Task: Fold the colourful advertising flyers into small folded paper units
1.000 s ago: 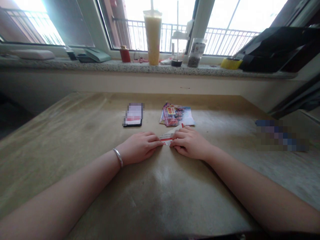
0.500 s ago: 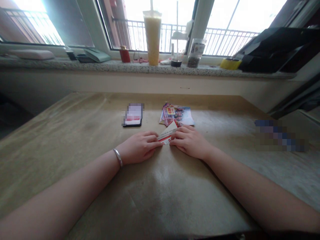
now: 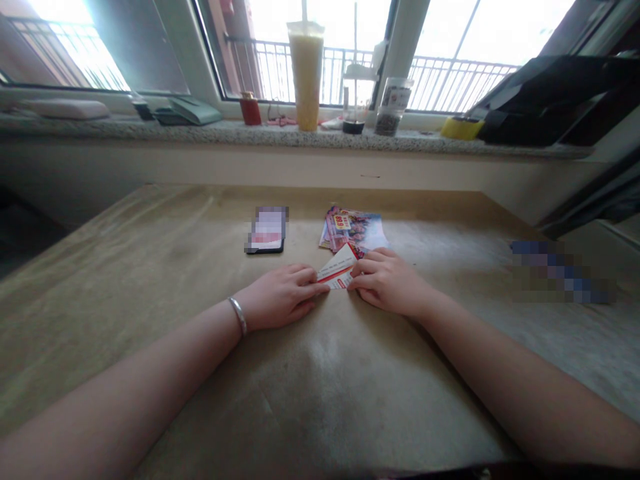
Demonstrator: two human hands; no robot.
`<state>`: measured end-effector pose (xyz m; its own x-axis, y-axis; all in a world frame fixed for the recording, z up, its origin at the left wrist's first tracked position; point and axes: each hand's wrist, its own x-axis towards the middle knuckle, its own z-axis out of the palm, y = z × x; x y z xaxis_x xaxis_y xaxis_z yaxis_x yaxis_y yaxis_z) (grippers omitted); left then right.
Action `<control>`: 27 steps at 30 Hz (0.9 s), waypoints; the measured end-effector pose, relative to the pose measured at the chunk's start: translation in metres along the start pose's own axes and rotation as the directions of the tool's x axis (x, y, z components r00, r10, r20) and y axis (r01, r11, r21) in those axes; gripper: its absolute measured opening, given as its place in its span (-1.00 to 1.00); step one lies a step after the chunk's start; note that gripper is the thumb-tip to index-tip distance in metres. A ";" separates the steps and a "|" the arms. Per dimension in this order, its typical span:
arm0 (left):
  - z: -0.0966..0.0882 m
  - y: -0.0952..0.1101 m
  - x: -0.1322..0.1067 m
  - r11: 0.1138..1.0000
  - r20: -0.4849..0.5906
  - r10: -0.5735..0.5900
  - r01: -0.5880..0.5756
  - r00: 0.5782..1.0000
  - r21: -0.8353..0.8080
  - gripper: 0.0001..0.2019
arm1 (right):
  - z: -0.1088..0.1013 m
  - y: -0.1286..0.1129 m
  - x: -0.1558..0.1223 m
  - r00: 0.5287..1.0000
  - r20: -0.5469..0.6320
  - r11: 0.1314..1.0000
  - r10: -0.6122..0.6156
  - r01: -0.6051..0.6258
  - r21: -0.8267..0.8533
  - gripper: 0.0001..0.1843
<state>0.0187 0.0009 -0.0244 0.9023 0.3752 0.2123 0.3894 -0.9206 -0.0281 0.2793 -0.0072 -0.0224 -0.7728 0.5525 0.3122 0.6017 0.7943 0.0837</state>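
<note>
A small folded paper [image 3: 336, 272], white with red stripes and print, lies on the table between my hands, its upper point aimed away from me. My left hand [image 3: 281, 295], with a silver bangle at the wrist, has its fingertips on the paper's left corner. The curled fingers of my right hand [image 3: 390, 281] pinch the right side and cover that corner. Just beyond the paper lies a small pile of colourful printed leaflets [image 3: 354, 229]. To the left of the pile is a phone [image 3: 267, 230] with its screen lit and blurred.
The beige table [image 3: 320, 387] reaches to the wall under a stone window sill [image 3: 210, 133]. On the sill stand a tall yellow drink cup [image 3: 306, 77], a red bottle [image 3: 250, 109], a clear container [image 3: 394, 107] and a black bag [image 3: 540, 100]. A blurred bluish item [image 3: 560, 270] lies at right.
My right hand has slid slightly to the right along the paper's lower edge. More of the printed face now shows between the hands. The left hand has barely moved.
</note>
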 end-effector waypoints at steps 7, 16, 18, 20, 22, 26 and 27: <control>0.000 0.000 0.000 1.000 0.024 -0.016 0.016 1.000 0.005 -0.64 | -0.006 0.001 -0.001 0.999 0.036 1.000 0.014 -0.014 -0.014 -0.80; 0.001 -0.001 -0.001 1.000 0.029 -0.019 0.019 0.999 0.003 -0.64 | -0.012 0.006 -0.007 0.997 0.062 0.999 0.045 -0.044 -0.011 -0.80; 0.001 -0.001 -0.001 1.000 0.034 -0.021 0.020 0.999 0.012 -0.64 | -0.013 0.007 -0.008 0.996 0.076 0.999 0.052 -0.051 -0.012 -0.80; 0.001 -0.001 -0.001 1.000 0.044 -0.022 0.021 0.999 0.020 -0.64 | -0.013 0.008 -0.009 0.994 0.094 0.998 0.059 -0.058 -0.014 -0.80; 0.001 -0.001 -0.001 1.000 0.049 -0.020 0.019 0.999 0.023 -0.64 | -0.014 0.009 -0.010 0.991 0.114 0.998 0.065 -0.063 -0.017 -0.80; 0.001 -0.001 -0.001 1.000 0.045 -0.016 0.015 0.999 0.024 -0.64 | -0.016 0.010 -0.011 0.985 0.156 0.997 0.070 -0.066 -0.032 -0.80; 0.001 -0.001 -0.001 1.000 0.043 -0.016 0.015 0.999 0.025 -0.64 | -0.017 0.010 -0.011 0.984 0.165 0.997 0.072 -0.068 -0.034 -0.79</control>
<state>0.0180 0.0014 -0.0257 0.9032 0.3939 0.1708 0.4071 -0.9121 -0.0494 0.2973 -0.0095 -0.0087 -0.7499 0.6426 0.1568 0.6591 0.7460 0.0949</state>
